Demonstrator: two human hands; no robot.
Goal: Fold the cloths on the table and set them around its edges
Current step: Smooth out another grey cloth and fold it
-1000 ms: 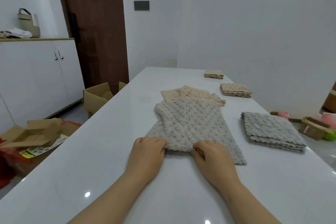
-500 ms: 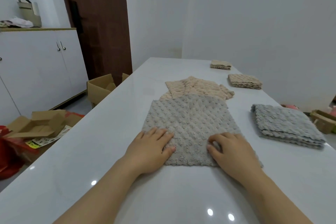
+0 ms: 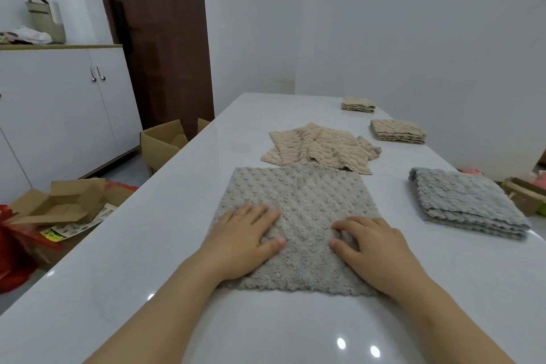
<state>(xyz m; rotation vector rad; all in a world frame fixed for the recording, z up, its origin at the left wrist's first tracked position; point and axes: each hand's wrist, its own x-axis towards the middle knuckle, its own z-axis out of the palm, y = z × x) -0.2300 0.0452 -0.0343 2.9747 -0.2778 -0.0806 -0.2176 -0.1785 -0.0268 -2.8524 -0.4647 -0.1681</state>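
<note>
White glossy counter (image 3: 183,245) in a pale-walled room, cloths laid out along it.

Near the front edge, grey cloth (image 3: 298,216) spread flat, far edge touching a rumpled beige cloth (image 3: 322,146) toward the middle. Left hand (image 3: 242,242) pressed flat on the cloth's left part, fingers spread and extended, gripping nothing. Right hand (image 3: 372,248) flat on its right part, fingers slightly curled against the fabric, likewise pinching nothing. Along the right edge, folded blue-grey stack (image 3: 466,204) nearest, then folded beige stack (image 3: 397,130), then small beige stack (image 3: 358,104) toward the far right corner. Off to the left on the floor, open cardboard boxes (image 3: 59,204) below white cabinets (image 3: 59,115), beside a dark brown door (image 3: 159,38).
</note>
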